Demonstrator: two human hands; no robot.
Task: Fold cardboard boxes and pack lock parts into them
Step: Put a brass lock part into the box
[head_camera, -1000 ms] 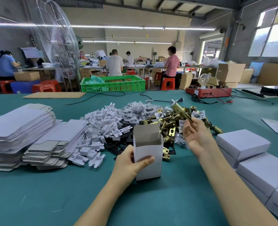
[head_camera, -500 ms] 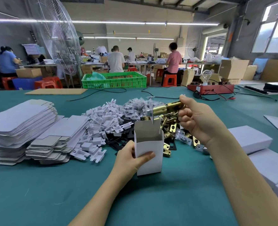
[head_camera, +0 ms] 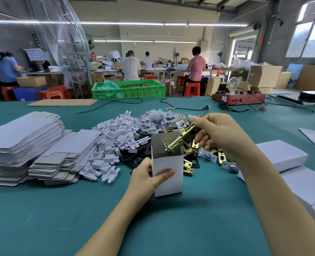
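Left hand (head_camera: 147, 175) was wrapped around the small white cardboard box (head_camera: 168, 174), thumb across the front face, keeping it standing upright on the green table (head_camera: 42, 218) with its top flaps open. Right hand (head_camera: 218, 134) was pinching the tail of a brass latch bolt (head_camera: 179, 140) — angled down toward 8 o'clock, with the silvery tip poised at the box mouth, seemingly just inside the rim.

So I'd say this was the packing step, not the folding: box already formed, first part going in. Next move probably called for tipping the latch more upright and letting it slide down without snagging the rear flap, while the left hand kept the box from tipping.

Rest of the bench — flat box blanks (head_camera: 23, 137) stacked out at 9 o'clock from the box, a heap of white plastic inserts (head_camera: 114, 137) at 11, loose brass lock parts (head_camera: 188, 163) just behind and to the right, and closed white boxes (head_camera: 282, 154) over at 3 o'clock. Couldn't tell whether anything was already inside the box.
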